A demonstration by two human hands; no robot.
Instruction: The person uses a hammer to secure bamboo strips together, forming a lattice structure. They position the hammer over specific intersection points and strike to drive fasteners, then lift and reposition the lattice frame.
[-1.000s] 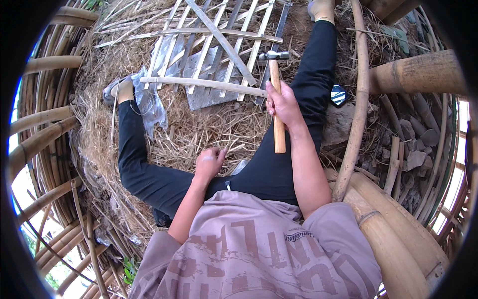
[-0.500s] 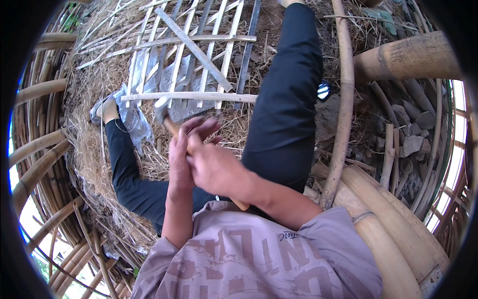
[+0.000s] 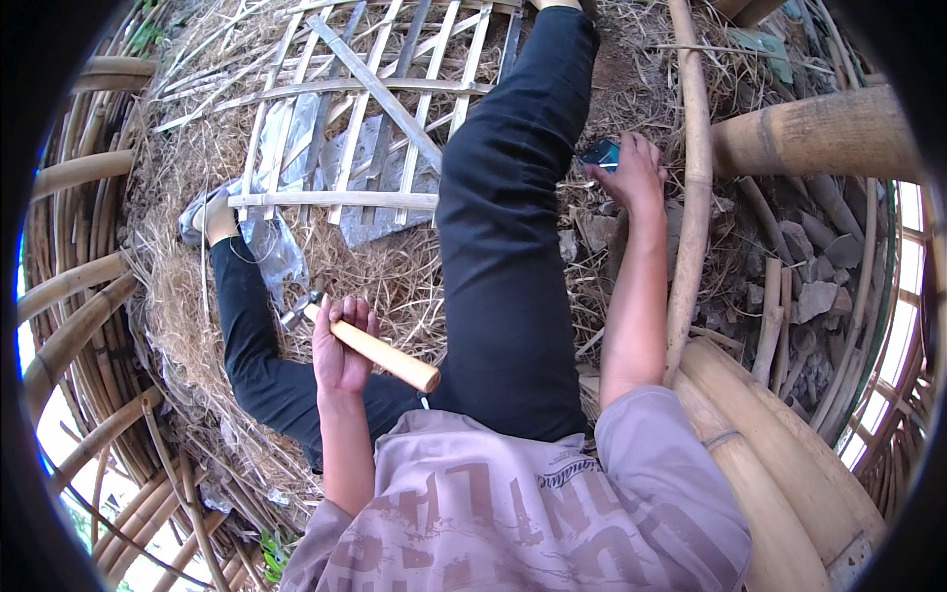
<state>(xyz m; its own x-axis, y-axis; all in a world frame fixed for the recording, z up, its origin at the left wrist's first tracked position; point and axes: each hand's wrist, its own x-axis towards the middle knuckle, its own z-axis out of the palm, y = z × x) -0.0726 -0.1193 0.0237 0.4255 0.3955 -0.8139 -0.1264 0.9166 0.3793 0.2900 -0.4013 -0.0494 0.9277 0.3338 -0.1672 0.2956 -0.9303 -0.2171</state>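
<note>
In my left hand is a hammer with a pale wooden handle. My fingers wrap the handle near its metal head, and the butt slants down to the right above my thigh. My right hand reaches out past my bent right knee. Between its thumb and fingers is a small flat dark object with a shiny blue-green face, perhaps a phone, partly covered by the fingers. A lattice of split bamboo strips lies on the ground ahead, between my spread legs, with one loose strip diagonally across it.
A thin bamboo pole runs lengthwise right of my right arm. A thick bamboo juts in from the right, above broken stones. Dry straw and clear plastic lie around the lattice. Bamboo railings curve along the left.
My hands were together on the hammer; now the right has let go and reached forward right to the small dark object, which has shifted left. My right leg has moved left over the lattice's edge.
</note>
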